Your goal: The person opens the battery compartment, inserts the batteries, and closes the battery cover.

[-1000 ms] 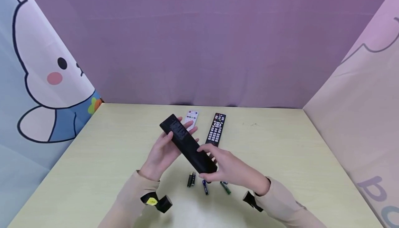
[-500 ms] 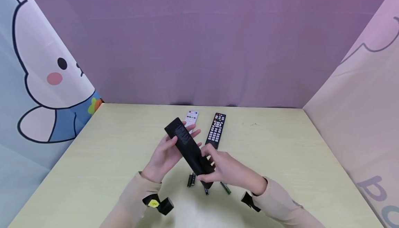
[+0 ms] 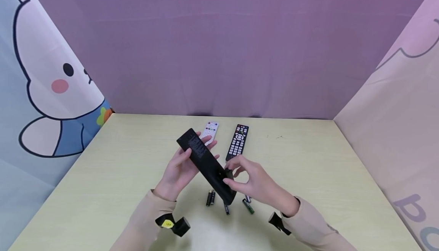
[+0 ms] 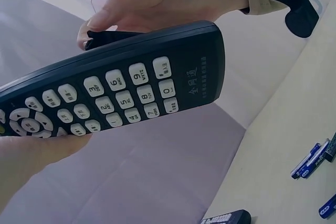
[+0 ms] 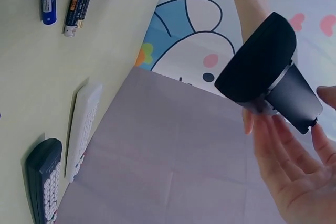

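Note:
My left hand holds a black remote control aslant above the table, its labelled back up in the head view. In the left wrist view the white keys on the remote's front show. My right hand is at the remote's lower end, pinching a small black battery cover between thumb and fingers. That cover stands tilted out from the remote's back, close against it. Beneath the remote lie several small batteries: two black batteries, a blue battery partly hidden by the remote, and a green battery.
Behind the hands, a white remote and a second black remote lie keys up on the pale table. A purple curtain stands along the back edge, with printed cloths at both sides.
My right hand has drawn back slightly from the remote, and the battery cover now tilts away from its back. My left hand keeps its hold, with the remote shifting only a little.

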Tool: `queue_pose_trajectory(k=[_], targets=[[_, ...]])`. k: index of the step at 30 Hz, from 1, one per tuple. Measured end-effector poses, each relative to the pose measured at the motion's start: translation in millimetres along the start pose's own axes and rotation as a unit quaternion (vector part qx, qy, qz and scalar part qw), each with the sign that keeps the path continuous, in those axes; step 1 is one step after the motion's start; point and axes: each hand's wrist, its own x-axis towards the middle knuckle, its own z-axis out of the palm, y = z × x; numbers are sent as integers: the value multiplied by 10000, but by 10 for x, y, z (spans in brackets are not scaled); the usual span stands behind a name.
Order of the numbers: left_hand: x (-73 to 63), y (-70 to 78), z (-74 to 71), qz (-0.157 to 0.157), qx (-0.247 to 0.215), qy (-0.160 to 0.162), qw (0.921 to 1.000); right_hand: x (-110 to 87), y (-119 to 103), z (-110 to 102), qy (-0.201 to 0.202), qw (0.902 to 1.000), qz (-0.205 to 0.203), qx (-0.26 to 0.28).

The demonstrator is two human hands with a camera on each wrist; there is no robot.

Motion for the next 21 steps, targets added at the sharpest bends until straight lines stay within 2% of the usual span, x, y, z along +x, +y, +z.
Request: queue_pose_trajectory(k=[2,5,10,16,21], targets=[[0,1,-6,38,-36,12,10000,-7,4,0,149,9998,-143,64],[-3,7,-5,50,-73,97,9999,-30,10,7,298,9994,-130,133],[-13,13,-11,63,-128,196,9997,-73,20,32,575,9975,308,271],[-31,23,-38,105,-308,183,9993,-129,40,27,910,9897,858,691],[-47,50,-51,138,-506,221,9984,-170,101,-31,999,9860,1139,701]])
